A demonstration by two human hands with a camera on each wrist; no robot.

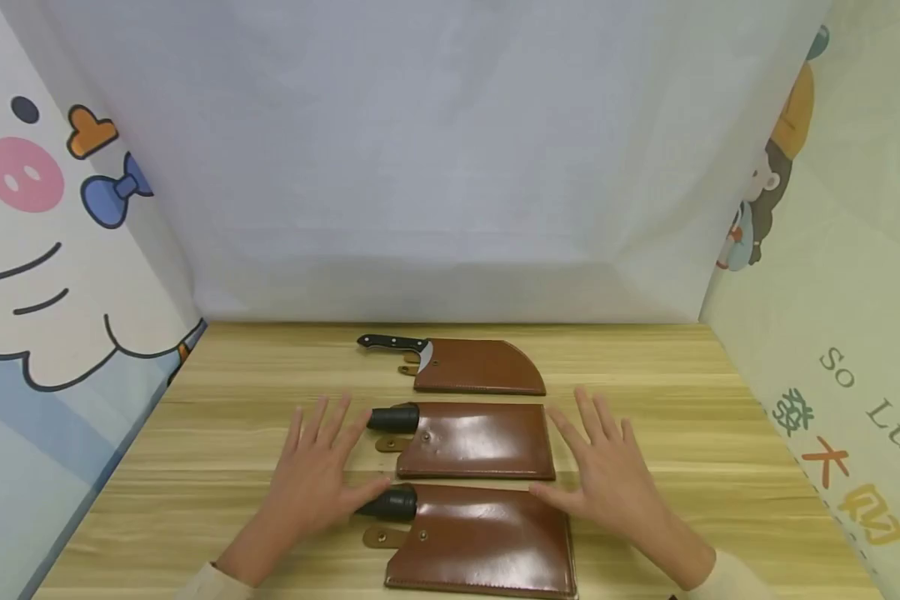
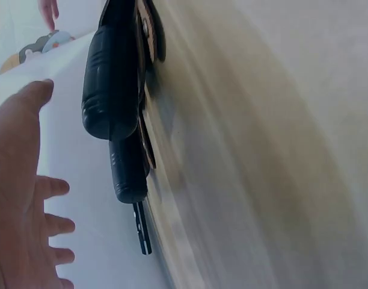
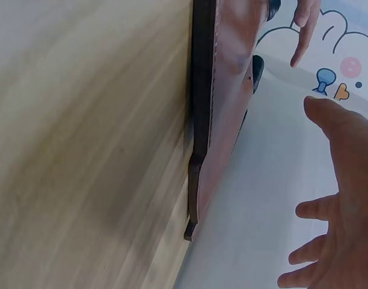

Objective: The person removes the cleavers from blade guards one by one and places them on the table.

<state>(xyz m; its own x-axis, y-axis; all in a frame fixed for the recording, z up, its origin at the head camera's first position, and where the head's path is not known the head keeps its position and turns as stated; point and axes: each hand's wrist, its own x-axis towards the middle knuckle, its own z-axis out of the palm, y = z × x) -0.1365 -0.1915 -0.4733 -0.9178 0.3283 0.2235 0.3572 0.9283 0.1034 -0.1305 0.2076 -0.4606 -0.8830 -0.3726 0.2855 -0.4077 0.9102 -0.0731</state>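
Note:
Three knives in brown leather sheaths lie in a column on the wooden table, handles to the left. The far one is a cleaver [image 1: 393,342] with a black riveted handle and a strip of blade showing above its sheath [image 1: 480,367]. Thick black handles stick out of the middle sheath [image 1: 480,442] and the near sheath [image 1: 487,542]; their blades are hidden. My left hand [image 1: 315,475] hovers by those handles, fingers spread, thumb near the closest handle [image 2: 112,84]. On the other side my right hand [image 1: 607,475] hovers, fingers spread, beside the sheaths' right ends. Neither hand holds anything.
The wooden table [image 1: 217,400] runs back to a plain white cloth [image 1: 450,167]. Printed cartoon panels stand at the left [image 1: 37,275] and right [image 1: 817,333]. Small snap straps [image 1: 386,537] jut from the sheaths' left ends.

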